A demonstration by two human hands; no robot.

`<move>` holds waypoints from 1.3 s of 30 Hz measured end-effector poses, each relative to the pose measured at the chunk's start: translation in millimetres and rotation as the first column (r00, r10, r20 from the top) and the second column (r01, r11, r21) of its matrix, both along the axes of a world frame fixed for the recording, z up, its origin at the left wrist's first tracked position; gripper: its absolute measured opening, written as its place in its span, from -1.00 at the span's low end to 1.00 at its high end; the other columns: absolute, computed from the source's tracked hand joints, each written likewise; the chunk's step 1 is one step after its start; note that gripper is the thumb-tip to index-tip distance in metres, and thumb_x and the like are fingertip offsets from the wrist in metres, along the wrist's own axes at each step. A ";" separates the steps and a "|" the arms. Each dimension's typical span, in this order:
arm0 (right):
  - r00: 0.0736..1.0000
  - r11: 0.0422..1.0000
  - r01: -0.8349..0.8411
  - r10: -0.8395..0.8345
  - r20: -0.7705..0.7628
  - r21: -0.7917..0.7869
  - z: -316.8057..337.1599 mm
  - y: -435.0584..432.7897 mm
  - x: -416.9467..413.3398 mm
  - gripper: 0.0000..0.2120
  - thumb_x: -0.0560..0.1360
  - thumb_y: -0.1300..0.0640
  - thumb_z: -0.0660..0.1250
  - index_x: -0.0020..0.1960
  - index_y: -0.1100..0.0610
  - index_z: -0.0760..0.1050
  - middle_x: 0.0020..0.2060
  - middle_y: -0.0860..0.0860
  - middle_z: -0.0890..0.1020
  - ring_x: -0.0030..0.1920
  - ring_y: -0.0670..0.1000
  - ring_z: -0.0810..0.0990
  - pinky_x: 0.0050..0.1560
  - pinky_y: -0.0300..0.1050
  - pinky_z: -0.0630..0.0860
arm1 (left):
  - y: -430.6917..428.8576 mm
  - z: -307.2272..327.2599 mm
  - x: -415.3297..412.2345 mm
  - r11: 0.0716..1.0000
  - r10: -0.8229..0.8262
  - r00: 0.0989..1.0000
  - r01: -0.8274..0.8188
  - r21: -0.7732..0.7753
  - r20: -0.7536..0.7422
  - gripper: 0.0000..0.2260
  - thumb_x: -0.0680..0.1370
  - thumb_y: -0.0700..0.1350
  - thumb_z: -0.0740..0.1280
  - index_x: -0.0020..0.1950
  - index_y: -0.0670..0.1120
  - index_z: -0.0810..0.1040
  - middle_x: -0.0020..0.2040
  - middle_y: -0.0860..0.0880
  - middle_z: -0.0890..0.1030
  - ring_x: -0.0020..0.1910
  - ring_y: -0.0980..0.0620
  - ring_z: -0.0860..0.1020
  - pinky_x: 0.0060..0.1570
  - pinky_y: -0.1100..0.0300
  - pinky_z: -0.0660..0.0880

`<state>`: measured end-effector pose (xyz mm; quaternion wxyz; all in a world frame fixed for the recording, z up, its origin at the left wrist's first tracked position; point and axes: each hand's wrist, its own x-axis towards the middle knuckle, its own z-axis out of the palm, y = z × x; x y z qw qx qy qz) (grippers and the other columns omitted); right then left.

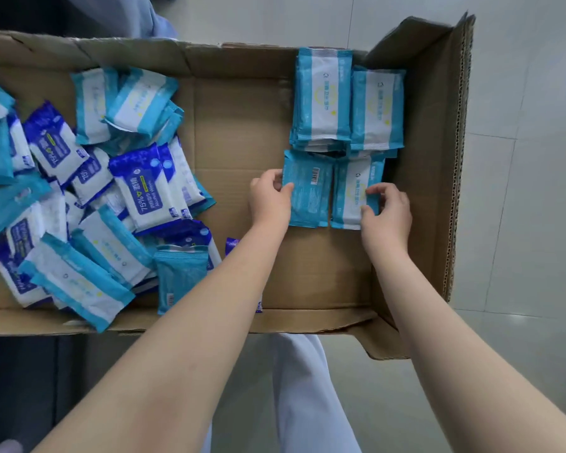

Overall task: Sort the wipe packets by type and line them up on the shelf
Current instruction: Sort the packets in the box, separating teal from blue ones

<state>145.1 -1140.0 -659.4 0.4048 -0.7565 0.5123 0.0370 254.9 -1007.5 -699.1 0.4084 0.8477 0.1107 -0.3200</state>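
Hands of one person reach forward into an open cardboard box, both forearms bare. The left hand pinches the left edge of the barcode-side packet, a light-blue wipe packet lying on the box floor with its printed back and barcode facing up. The right hand pinches the right edge of the face-up packet, light blue with a white middle panel, thumb at the nearer part of the edge and fingertips at the farther part. These two packets lie side by side between the hands, their long edges just beside each other.

Just beyond the left hand's packet stands the left stack of light-blue packets, all face up. Just beyond the right hand's packet stands the right stack of the same kind. The stacks sit next to each other, and their near ends meet the far ends of the two held packets.

Well off to the left of the left hand lies the loose pile, unsorted, with light-blue packets mixed among dark-blue ones. A dark-blue packet marked 75% rests on top of it, tilted. To the right of the right hand rises the box wall with its corrugated edge, and past it is pale floor. A white garment shows between the forearms.
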 end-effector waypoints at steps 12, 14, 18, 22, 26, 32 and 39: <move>0.998 0.996 -0.052 0.048 0.051 0.067 20.1 63.4 1.1 -0.73 0.57 0.14 0.37 0.26 0.09 0.52 0.25 -0.04 0.53 0.32 -0.04 0.45 0.35 -0.16 0.35 | 109.1 60.1 36.7 0.974 0.086 0.994 -0.070 -0.215 0.063 -0.83 0.57 -0.15 0.36 0.14 0.04 0.51 -0.05 0.07 0.58 -0.05 -0.01 0.62 -0.11 0.12 0.59; 0.992 0.985 -0.104 0.092 0.087 0.136 24.4 93.6 16.5 -0.76 0.56 0.13 0.39 0.22 0.07 0.54 0.16 -0.09 0.57 0.22 -0.10 0.47 0.31 -0.10 0.41 | 161.6 75.5 47.9 0.982 0.117 0.985 -0.096 -0.160 0.124 -0.85 0.58 -0.12 0.36 0.10 0.09 0.52 -0.05 0.07 0.58 -0.04 -0.01 0.61 -0.09 0.10 0.60; 0.971 0.932 -0.226 0.192 0.144 0.284 30.9 164.7 57.9 -0.75 0.55 0.11 0.40 0.22 0.02 0.54 0.16 -0.09 0.59 0.18 -0.10 0.49 0.26 -0.14 0.44 | 262.8 86.9 54.0 0.973 0.221 0.961 -0.230 0.034 0.168 -0.82 0.58 -0.04 0.36 0.17 0.04 0.51 0.00 0.12 0.55 0.01 0.08 0.56 -0.04 0.24 0.52; 0.951 0.862 -0.309 0.268 0.157 0.402 35.9 228.1 94.7 -0.75 0.53 0.11 0.42 0.20 0.09 0.56 -0.03 -0.09 0.65 0.01 -0.11 0.60 0.11 -0.17 0.54 | 334.4 68.6 38.5 0.920 0.254 0.962 -0.274 0.279 0.104 -0.56 0.52 0.03 0.43 0.34 -0.06 0.43 0.29 -0.07 0.41 0.24 -0.06 0.47 0.26 -0.08 0.46; 0.907 0.783 -0.386 0.419 0.047 0.487 28.2 268.7 106.5 -0.65 0.54 0.00 0.41 0.27 0.10 0.54 0.03 -0.05 0.65 0.04 -0.06 0.60 0.07 -0.17 0.53 | 352.0 53.9 13.9 0.853 0.439 0.895 -0.387 0.349 -0.082 -0.22 0.42 0.13 0.50 0.49 -0.09 0.20 0.43 -0.13 0.25 0.37 -0.11 0.36 0.33 -0.11 0.41; 0.882 0.777 -0.394 0.470 -0.036 0.491 18.5 293.6 113.1 -0.59 0.51 -0.05 0.44 0.30 0.09 0.54 0.17 -0.01 0.65 0.16 -0.03 0.60 0.22 0.02 0.55 | 349.2 46.0 -1.7 0.810 0.568 0.813 -0.524 0.264 -0.128 -0.45 0.47 0.19 0.42 0.30 -0.11 0.36 0.26 -0.07 0.46 0.22 -0.05 0.51 0.07 -0.01 0.58; 0.908 0.808 -0.366 0.419 -0.014 0.461 23.9 304.7 120.5 -0.90 0.54 0.09 0.40 0.04 0.07 0.63 -0.04 -0.04 0.68 0.00 -0.05 0.62 0.07 0.02 0.62 | 355.5 55.7 1.7 0.700 0.714 0.697 -0.712 0.055 -0.071 -0.80 0.57 0.01 0.38 0.09 -0.03 0.44 0.17 -0.08 0.60 0.08 -0.05 0.63 0.01 -0.08 0.63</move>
